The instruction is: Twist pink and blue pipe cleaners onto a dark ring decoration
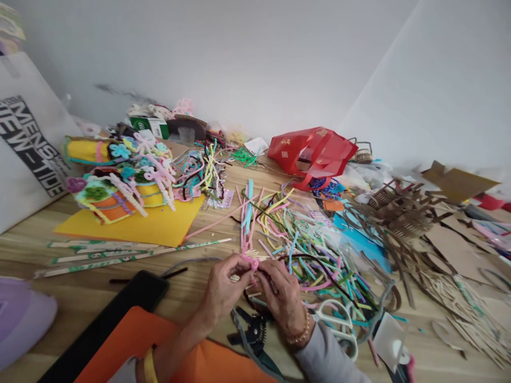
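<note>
Near the middle of the table, my left hand (225,284) and my right hand (283,295) meet around a small twisted piece of pink pipe cleaner (252,262). Thumb and fingers of each hand pinch it, the left from its left side and the right from its right side. Loops show above the fingertips; the rest is hidden by my fingers. Just below my hands lies a black-handled cutting tool (253,331). White-handled scissors (337,319) rest beside my right wrist. Beyond my fingers are loose pink and light-blue pipe cleaners (248,213).
A tangled pile of coloured pipe cleaners (319,255) spreads to the right. Finished fuzzy flower pieces (128,181) sit on yellow sheets (167,226). Also around are wrapped chopsticks (136,256), orange sheets (131,340), a red bag (315,151) and brown woven baskets (407,207).
</note>
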The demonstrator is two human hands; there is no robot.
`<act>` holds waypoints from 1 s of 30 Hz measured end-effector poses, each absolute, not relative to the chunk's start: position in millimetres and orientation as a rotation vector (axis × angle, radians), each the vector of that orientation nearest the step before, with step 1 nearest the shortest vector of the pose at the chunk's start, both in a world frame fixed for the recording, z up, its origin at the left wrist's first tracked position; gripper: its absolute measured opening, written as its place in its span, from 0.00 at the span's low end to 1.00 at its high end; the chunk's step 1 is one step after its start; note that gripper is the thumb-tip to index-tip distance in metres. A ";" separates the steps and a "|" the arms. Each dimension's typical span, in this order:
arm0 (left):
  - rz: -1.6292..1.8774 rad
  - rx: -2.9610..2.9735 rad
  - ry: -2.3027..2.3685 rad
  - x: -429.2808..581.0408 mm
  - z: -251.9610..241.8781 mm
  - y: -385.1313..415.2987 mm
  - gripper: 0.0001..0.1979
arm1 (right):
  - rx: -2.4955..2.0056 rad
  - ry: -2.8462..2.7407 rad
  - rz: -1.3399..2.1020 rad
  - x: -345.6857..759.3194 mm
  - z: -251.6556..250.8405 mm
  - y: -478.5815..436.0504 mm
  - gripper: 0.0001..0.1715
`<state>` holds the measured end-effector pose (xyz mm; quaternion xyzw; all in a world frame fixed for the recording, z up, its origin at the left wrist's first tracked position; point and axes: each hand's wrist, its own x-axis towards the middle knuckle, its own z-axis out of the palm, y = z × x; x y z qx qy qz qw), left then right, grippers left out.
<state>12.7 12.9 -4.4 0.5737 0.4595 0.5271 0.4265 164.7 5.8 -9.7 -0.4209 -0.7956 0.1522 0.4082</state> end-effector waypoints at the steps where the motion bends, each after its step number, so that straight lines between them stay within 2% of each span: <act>1: 1.325 1.455 1.147 12.7 -4.5 12.7 0.02 | -1.058 -1.995 0.402 164.3 -9.3 5.9 0.13; 8: 1.384 1.658 1.159 11.6 -2.6 11.4 0.05 | -1.046 -1.855 0.604 161.9 -10.8 5.4 0.10; 15: 1.453 1.867 1.174 10.5 -4.6 9.8 0.06 | -1.050 -1.881 0.627 162.7 -9.0 3.5 0.09; 23: 1.434 1.852 1.140 10.0 -1.4 9.5 0.07 | -1.084 -1.903 0.696 162.9 -3.3 2.8 0.11; 30: 1.402 1.847 1.135 9.8 -4.1 10.9 0.05 | -1.091 -1.866 0.732 163.6 -4.4 2.7 0.08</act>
